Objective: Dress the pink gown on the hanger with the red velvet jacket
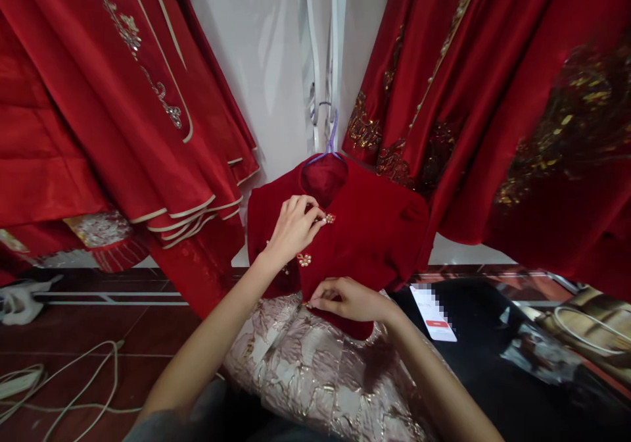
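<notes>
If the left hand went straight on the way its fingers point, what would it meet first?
The left hand points up-right at the upper beaded button on the red velvet top; its fingertips seem already at it, though contact is unclear.

My left forearm point(211, 343) runs bare from the lower left of the frame up toward the centre, the wrist nearly straight. My left hand point(294, 226) sits just above the middle, back toward me, knuckles bent, its fingertips point(315, 209) drawn in against the thumb on the right side in a tight pinch. My right forearm point(434, 376) comes in from the lower right corner, also bare, angled up and left. My right hand point(348, 299) lies lower, just below centre, palm down and fingers curled; thumb and forefinger seem to be pressed together at its left end, though that tip is hard to make out. The two hands are near each other, not touching.
</notes>
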`<move>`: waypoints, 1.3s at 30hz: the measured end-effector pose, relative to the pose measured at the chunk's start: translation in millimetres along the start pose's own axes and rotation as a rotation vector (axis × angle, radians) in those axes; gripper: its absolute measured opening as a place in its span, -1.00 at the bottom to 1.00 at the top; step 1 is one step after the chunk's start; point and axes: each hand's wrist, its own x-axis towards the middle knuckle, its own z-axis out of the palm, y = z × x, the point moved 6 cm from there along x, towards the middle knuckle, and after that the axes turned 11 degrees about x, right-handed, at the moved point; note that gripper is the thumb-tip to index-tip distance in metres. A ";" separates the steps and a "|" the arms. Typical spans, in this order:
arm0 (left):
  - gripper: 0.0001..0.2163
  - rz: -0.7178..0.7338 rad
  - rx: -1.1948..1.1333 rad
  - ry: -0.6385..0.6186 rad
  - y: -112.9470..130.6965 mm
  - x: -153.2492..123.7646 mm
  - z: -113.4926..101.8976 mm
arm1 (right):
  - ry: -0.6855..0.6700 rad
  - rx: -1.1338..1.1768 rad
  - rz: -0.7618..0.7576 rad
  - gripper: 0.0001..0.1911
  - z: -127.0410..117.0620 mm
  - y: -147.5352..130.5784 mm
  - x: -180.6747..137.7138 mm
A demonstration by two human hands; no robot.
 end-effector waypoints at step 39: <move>-0.63 -0.687 0.196 -0.114 -157.0 17.3 -17.0 | 1.115 -1.071 0.098 -0.19 -176.6 -67.6 -43.2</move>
